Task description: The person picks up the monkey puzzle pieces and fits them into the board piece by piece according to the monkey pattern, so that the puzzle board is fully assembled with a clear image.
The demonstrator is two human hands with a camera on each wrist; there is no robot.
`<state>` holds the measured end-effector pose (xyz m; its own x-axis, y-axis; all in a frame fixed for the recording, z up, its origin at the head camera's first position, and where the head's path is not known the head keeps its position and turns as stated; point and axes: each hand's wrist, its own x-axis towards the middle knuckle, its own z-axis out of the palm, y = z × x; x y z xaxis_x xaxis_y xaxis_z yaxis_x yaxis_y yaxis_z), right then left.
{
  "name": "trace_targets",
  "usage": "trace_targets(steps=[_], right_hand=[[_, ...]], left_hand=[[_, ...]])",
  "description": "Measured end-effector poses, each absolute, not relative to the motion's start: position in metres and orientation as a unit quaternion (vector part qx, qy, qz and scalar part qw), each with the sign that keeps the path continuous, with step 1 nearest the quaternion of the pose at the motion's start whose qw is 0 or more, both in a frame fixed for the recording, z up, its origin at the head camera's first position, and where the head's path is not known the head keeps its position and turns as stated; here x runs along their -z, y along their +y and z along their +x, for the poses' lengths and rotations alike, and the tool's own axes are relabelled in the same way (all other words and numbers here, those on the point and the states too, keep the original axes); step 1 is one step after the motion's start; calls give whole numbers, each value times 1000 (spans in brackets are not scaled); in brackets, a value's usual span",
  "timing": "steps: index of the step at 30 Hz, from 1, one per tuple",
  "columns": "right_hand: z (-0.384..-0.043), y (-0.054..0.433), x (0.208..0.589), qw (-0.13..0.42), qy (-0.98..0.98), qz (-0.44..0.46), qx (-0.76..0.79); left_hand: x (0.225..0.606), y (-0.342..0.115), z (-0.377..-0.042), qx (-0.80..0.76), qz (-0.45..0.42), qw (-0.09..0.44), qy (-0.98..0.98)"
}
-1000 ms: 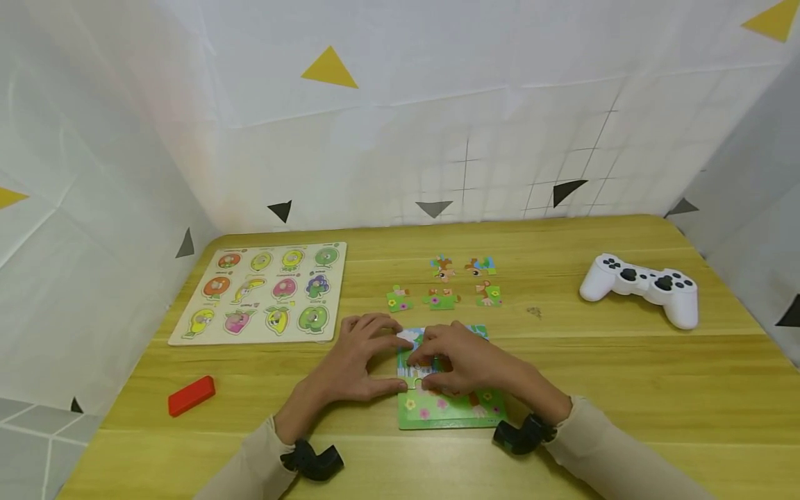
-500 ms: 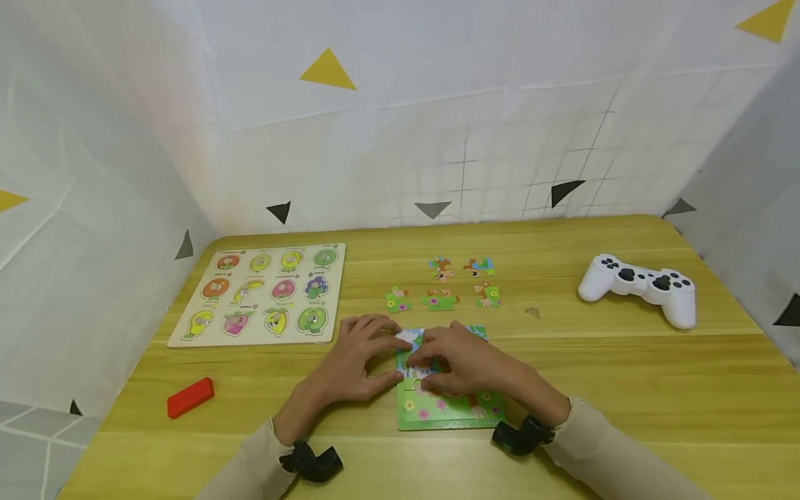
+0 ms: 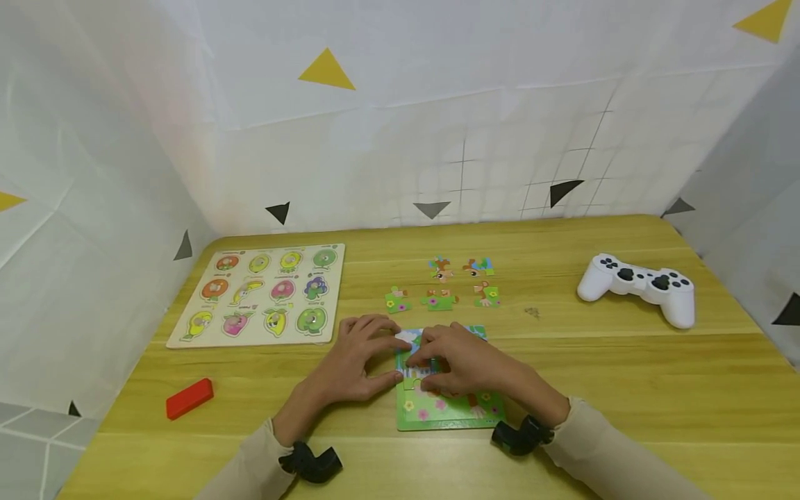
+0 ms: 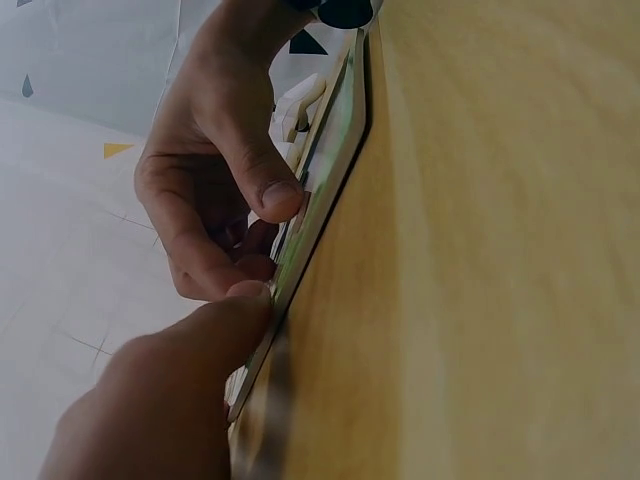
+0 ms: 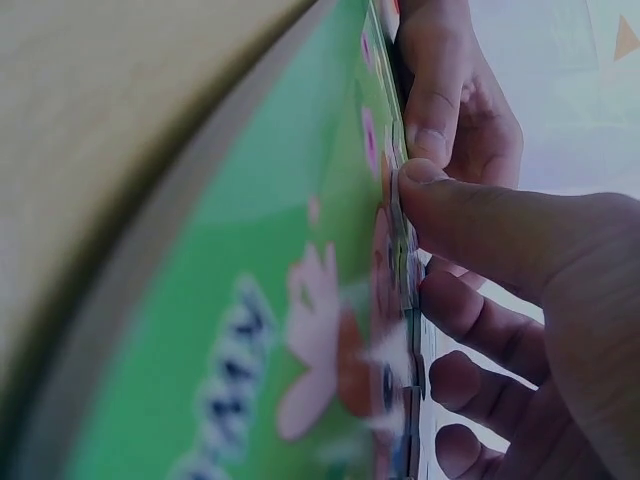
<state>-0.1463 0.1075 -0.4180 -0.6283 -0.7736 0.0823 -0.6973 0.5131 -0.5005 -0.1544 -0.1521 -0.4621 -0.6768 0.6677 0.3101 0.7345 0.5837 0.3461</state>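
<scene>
A jigsaw puzzle board (image 3: 431, 422), green with flowers along its near side, lies flat before me. My right hand (image 3: 469, 361) is over it, thumb and index finger pinching a puzzle piece (image 3: 420, 373) against its left part; the fingers hide much of the picture. My left hand (image 3: 359, 361) rests at the board's left edge, fingers spread, with thumb tip and index fingertip touching it. In the left wrist view, the left thumb (image 4: 235, 310) meets the board's rim close to the right fingers. The right wrist view shows the right thumb (image 5: 450, 205) on the pieces.
Several loose puzzle pieces (image 3: 440, 301) lie beyond the board. A wooden fruit puzzle (image 3: 261, 330) is at the far left, with a red block (image 3: 189, 398) nearer me. A white game controller (image 3: 640, 283) sits at right. Pale fabric walls (image 3: 387, 160) enclose the table.
Both hands stay nearly still on the puzzle board. The left thumb has drawn back slightly to the left. The loose pieces have not moved; the whole view shifts very slightly.
</scene>
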Motion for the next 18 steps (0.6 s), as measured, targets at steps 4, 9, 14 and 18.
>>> trace_targets(steps=[4,9,14,18], right_hand=[[-146,108,418,77,864,-424,259],[-147,108,420,76,861,-429,261],[-149,109,420,83,856,-431,271],[-153,113,422,99,839,-438,308]], left_hand=[[462,-152,-154,231,-394,75,-887],[462,-152,-153,233,-392,81,-886],[462,-152,-153,232,-393,85,-886],[463,-152,-153,233,-397,92,-883]])
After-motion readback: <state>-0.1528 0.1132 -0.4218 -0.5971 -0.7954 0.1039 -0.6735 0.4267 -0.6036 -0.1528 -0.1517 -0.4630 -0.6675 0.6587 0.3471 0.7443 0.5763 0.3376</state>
